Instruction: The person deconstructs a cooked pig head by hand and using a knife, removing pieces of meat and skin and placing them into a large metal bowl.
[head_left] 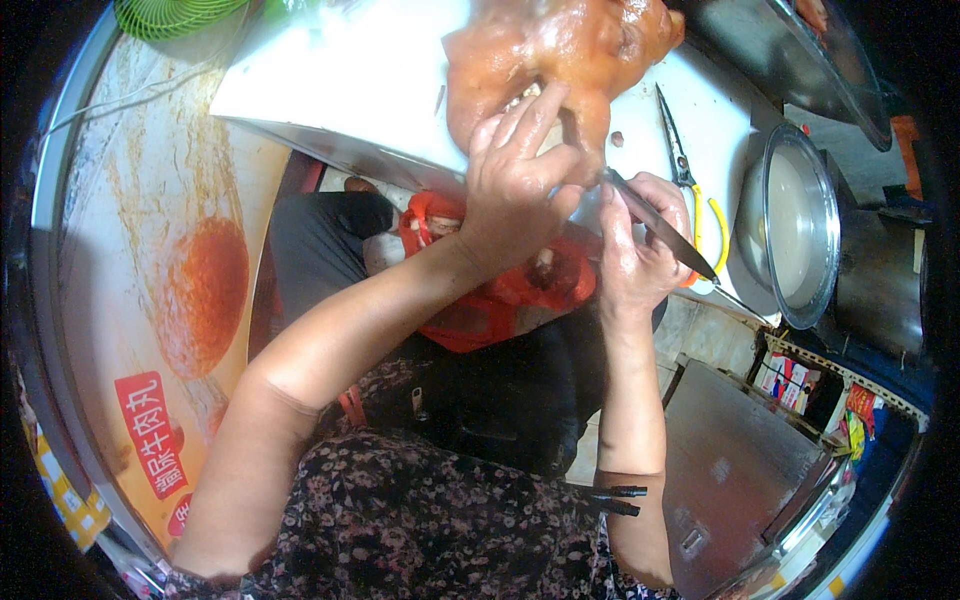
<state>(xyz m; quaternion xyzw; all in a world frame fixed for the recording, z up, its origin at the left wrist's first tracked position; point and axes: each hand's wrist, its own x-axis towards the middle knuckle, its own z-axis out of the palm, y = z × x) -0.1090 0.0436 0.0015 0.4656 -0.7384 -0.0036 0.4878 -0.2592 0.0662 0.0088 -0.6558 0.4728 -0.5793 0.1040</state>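
Observation:
A glossy orange-brown piece of meat with skin, which looks like a pig's head, lies on a white board in front of me. My left hand grips its near side, fingers laid across a gap where pale, tooth-like bits show. In my right hand, just right of the meat, is a dark-bladed knife held at a slant. Part of its grip is hidden by my fingers. Scissors with yellow handles lie on the board beside that hand.
A metal basin of cloudy liquid stands to the right, below a large metal pan. Red plastic bags are by my lap under the board's edge. A green plastic basket sits far left. A metal box is low on the right.

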